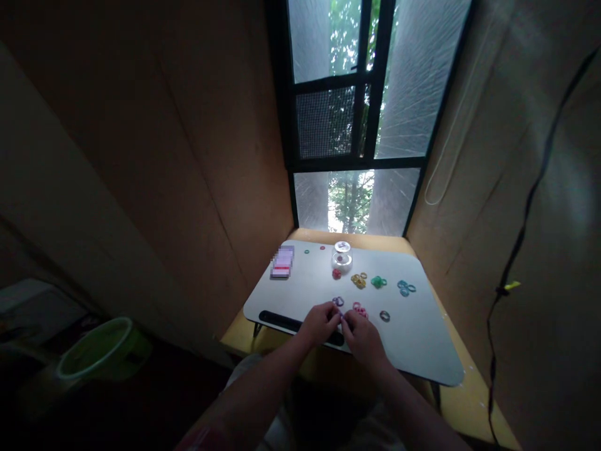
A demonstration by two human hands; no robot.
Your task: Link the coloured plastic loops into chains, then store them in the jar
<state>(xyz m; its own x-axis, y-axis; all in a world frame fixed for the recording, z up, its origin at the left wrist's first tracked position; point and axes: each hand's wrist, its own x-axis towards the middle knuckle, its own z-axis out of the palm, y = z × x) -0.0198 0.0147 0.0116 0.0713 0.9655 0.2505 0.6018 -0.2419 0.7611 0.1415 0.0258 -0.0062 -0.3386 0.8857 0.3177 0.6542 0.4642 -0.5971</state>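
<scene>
My left hand [322, 322] and my right hand [360, 335] meet over the near edge of a white lap table [305, 294]. Their fingertips are closed together on a small purple band [342, 317], mostly hidden by the fingers. Just beyond them lie purple rings [338, 301], with pink rings [360, 309] close to my right fingers. A dark ring-shaped piece [384, 316] is to the right. Farther back are yellow rings [359, 280], green rings [378, 282], blue rings [405, 288] and a red cluster [337, 274].
A clear round container [342, 258] stands at the back of the table. At the left lies a phone-like object [282, 262] with a blurred screen. A dark slot [282, 321] runs along the front edge. A green basin [101, 351] and a hanging black cable [519, 238] flank the workspace.
</scene>
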